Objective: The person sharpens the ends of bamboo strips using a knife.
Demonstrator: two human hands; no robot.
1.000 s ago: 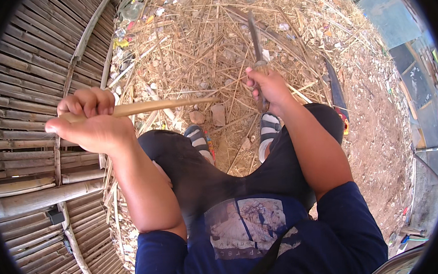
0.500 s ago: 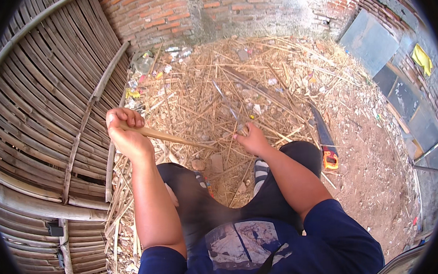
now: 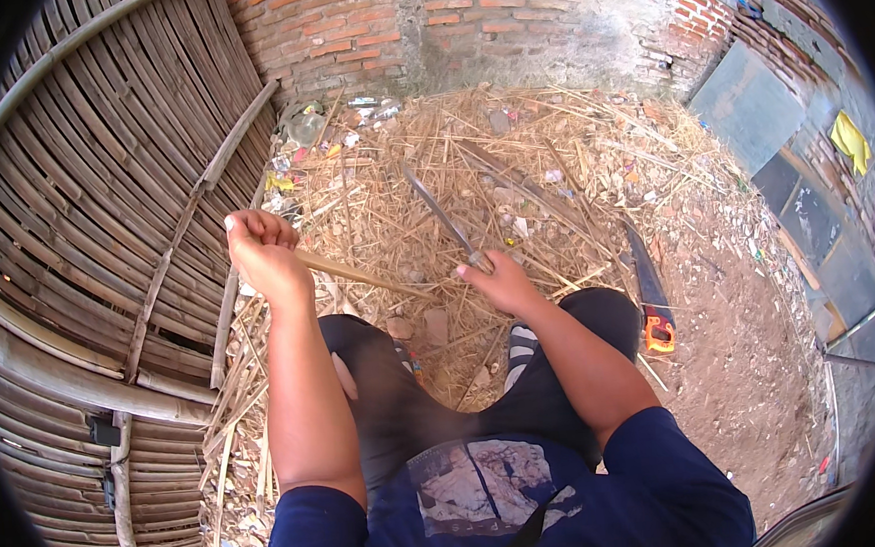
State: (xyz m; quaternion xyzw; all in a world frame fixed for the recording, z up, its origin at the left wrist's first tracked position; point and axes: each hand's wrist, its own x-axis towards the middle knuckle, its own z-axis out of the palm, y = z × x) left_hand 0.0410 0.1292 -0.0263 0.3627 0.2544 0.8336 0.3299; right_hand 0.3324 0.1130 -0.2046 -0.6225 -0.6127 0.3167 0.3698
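Currently, the left hand (image 3: 270,262) curls its fingers round a strip (image 3: 362,274); the right's (image 3: 504,284) grip a knife (image 3: 441,213), which might glance off toward a knee (image 3: 347,335).

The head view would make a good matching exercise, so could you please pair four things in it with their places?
Things:
1. Bamboo-slat wall
2. Long-bladed knife
3. Handsaw
4. Pale stick

Places:
A. On the ground, to the right of the right knee
B. In the left hand
C. Along the left side of the picture
D. In the right hand

Right pairs: 1-C, 2-D, 3-A, 4-B
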